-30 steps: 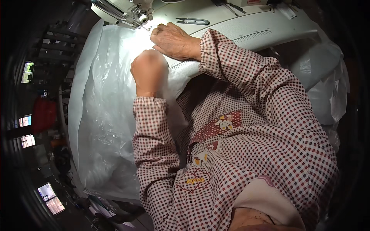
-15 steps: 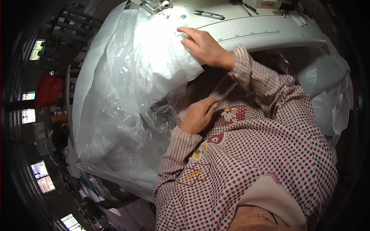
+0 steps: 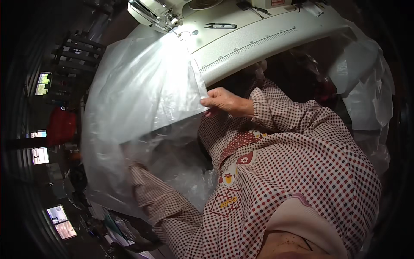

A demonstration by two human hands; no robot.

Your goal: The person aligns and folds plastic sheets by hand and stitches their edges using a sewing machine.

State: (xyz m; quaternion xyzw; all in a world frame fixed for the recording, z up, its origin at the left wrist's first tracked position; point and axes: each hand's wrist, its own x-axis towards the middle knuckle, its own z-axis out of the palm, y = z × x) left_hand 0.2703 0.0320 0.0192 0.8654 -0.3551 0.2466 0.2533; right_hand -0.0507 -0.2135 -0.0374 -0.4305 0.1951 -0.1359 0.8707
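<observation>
While the right hand (image 3: 224, 102) pinches a corner of the clear plastic sheet (image 3: 146, 99) draped off the sewing table (image 3: 258, 39), the left hand (hidden beneath the sheet) shows no discernible grip

A white sewing table (image 3: 276, 41) with a printed ruler scale along its curved front edge is seen. On it are set a white sewing machine (image 3: 155, 13), small metal thread snips (image 3: 221, 26) and translucent plastic sheeting (image 3: 146, 90), draped over its edge.
</observation>
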